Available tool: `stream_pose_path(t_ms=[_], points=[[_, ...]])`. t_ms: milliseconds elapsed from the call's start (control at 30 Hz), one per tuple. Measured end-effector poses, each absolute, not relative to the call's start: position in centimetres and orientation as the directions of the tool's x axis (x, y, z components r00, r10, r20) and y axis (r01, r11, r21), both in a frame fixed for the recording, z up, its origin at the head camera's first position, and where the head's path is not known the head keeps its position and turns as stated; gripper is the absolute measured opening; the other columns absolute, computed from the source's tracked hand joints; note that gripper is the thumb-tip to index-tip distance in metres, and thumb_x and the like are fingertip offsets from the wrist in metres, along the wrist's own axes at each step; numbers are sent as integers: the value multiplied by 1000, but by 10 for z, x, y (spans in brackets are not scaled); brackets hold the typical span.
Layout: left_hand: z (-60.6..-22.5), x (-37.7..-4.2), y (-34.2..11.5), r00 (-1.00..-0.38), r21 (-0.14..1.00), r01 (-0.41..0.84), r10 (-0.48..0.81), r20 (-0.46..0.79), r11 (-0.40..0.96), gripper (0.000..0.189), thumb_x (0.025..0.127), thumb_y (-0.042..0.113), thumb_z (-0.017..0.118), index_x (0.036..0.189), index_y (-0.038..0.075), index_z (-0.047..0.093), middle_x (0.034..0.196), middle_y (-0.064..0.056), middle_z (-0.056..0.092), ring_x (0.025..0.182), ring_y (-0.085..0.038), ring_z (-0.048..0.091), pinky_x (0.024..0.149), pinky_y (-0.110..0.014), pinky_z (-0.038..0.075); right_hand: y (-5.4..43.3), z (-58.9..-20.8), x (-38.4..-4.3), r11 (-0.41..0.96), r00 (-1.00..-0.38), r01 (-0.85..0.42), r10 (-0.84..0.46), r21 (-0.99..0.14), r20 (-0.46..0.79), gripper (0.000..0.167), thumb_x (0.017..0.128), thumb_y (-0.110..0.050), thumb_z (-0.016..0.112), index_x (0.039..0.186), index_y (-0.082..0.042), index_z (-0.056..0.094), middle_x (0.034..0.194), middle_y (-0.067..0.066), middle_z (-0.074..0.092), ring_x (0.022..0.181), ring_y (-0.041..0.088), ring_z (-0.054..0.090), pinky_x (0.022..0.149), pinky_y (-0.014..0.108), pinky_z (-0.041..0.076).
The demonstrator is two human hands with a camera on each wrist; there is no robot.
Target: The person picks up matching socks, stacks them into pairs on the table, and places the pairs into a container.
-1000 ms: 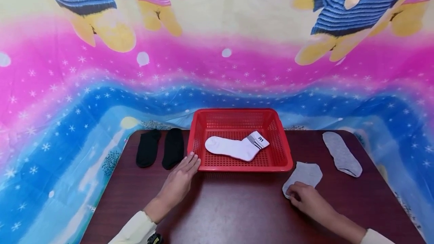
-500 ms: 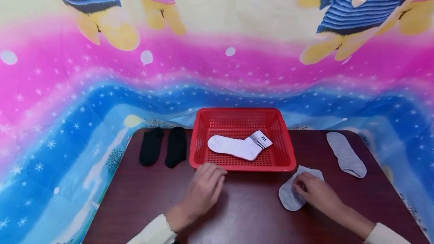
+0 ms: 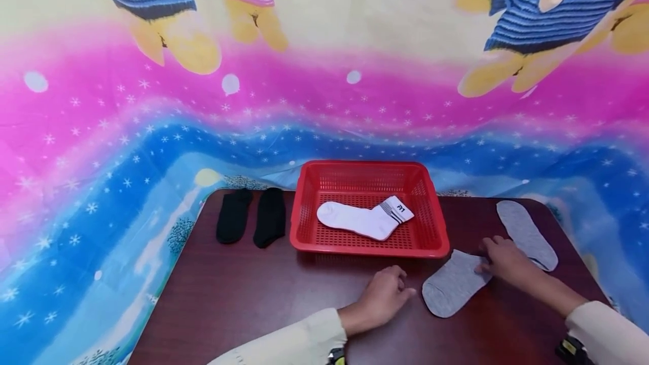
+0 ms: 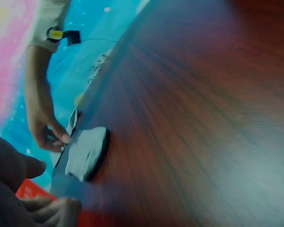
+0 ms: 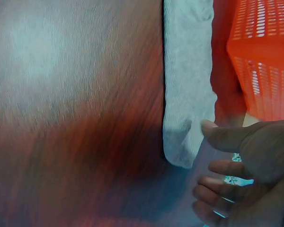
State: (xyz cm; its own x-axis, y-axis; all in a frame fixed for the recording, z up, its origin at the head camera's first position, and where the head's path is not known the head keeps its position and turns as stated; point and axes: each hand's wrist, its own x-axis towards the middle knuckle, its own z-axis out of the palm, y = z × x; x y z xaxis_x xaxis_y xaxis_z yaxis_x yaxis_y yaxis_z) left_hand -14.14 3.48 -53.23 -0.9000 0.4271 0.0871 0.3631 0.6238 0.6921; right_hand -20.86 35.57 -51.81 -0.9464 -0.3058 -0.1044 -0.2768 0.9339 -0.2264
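A grey ankle sock (image 3: 453,285) lies flat on the dark wooden table, in front of the basket's right corner. My right hand (image 3: 507,261) is at its cuff end; in the right wrist view the thumb tip meets the cuff's edge while the other fingers hang loosely bent beside it. My left hand (image 3: 382,297) hovers over the table just left of the sock's toe, fingers relaxed and holding nothing. Partly covered by the right hand and forearm, a second grey sock (image 3: 527,235) lies farther right. One white sock (image 3: 355,219) with black stripes rests inside the red basket (image 3: 370,251).
Two black socks, a left one (image 3: 234,217) and a right one (image 3: 270,218), lie side by side left of the basket. Behind the table (image 3: 228,297) hangs a colourful printed cloth (image 3: 314,100).
My left hand has left the basket's front-left corner and moved right towards the grey sock. The near grey sock has shifted towards me and turned; my right hand has moved to its cuff end.
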Motion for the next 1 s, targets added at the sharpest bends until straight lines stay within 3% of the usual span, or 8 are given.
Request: stream_pose_path(t_ms=[133, 300, 433, 600, 833, 1000], points=[[-539, -145, 64, -896, 474, 422, 434, 90, 773, 44, 93, 40, 74, 119, 6, 64, 105, -3, 69, 96, -13, 65, 83, -23, 53, 360, -521, -212, 924, -925, -299, -342, -239, -164, 25, 86, -12, 80, 94, -1, 58, 84, 6, 54, 75, 19, 47, 63, 35, 41], [-545, -153, 88, -914, 328, 400, 399, 73, 856, 49, 89, 50, 75, 115, 11, 60, 106, -2, 64, 97, -15, 59, 78, -26, 51, 362, -530, -215, 941, -927, -278, -316, -195, -203, 33, 84, -20, 83, 93, 0, 58, 85, 10, 54, 75, 22, 52, 63, 38, 45], [-553, -157, 97, -924, 290, 374, 382, 33, 881, 55, 86, 49, 79, 120, 11, 58, 111, -4, 61, 97, -17, 57, 74, -26, 51, 360, -536, -221, 939, -927, -249, -302, -238, -224, 35, 84, -16, 82, 99, 4, 57, 88, 12, 55, 78, 24, 54, 64, 40, 47], [-563, -153, 97, -887, 196, 462, 453, 94, 865, 35, 86, 34, 78, 106, 13, 59, 101, -5, 59, 86, -17, 55, 63, -22, 48, 356, -538, -223, 936, -914, -192, -280, -296, -293, 30, 86, -14, 80, 96, 1, 56, 88, 10, 53, 78, 22, 49, 65, 37, 44], [-565, -147, 96, -900, 218, 430, 434, 30, 876, 22, 86, 23, 75, 98, 16, 58, 90, 0, 60, 78, -15, 57, 61, -25, 47, 355, -545, -222, 911, -899, -173, -302, -375, -318, 28, 85, -5, 78, 91, -4, 51, 82, 4, 48, 73, 18, 45, 60, 29, 39], [-562, -142, 106, -924, 257, 359, 381, -37, 897, 40, 85, 45, 79, 102, 16, 59, 92, 1, 62, 81, -13, 58, 65, -24, 49, 357, -544, -220, 899, -878, -127, -299, -420, -375, 27, 84, 3, 73, 91, -6, 49, 78, 3, 46, 68, 17, 45, 58, 28, 38]])
